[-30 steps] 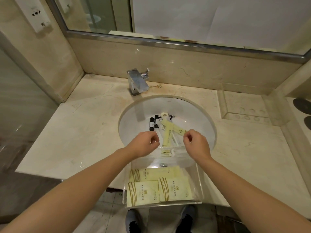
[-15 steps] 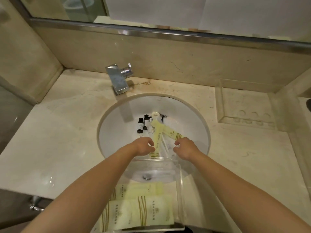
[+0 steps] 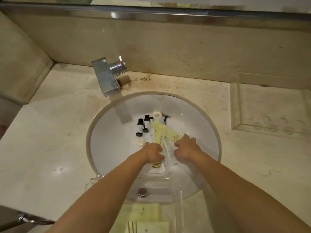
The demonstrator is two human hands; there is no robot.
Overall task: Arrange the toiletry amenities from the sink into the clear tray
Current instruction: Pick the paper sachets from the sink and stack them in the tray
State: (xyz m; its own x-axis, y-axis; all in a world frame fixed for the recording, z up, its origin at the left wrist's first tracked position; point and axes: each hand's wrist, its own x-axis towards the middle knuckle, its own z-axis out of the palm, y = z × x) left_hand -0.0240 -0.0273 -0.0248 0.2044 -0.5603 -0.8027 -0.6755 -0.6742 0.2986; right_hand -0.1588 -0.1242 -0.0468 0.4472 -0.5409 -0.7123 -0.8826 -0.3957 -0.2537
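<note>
The white sink [image 3: 101, 121] holds the amenities: two dark bottles [image 3: 139, 127], a round soap [image 3: 139, 142], a heart-shaped white piece [image 3: 157, 114], a razor [image 3: 167, 118] and two long yellow packets [image 3: 157, 132]. My left hand [image 3: 154, 153] is closed over the near end of one long packet. My right hand [image 3: 185, 147] lies with curled fingers on the end of the other yellow packet [image 3: 174, 134]; whether it grips is unclear. The clear tray [image 3: 179, 207] sits at the sink's near edge with flat yellow packets [image 3: 143, 214] inside.
A chrome faucet [image 3: 107, 78] stands behind the sink on the beige marble counter [image 3: 50, 132]. A second clear tray [image 3: 235, 106] sits at the back right. The drain [image 3: 142, 192] shows through the near tray's wall. A mirror edge runs along the top.
The view has tipped down and moved closer to the basin. Both hands have gone deeper into the sink and onto the long yellow packets.
</note>
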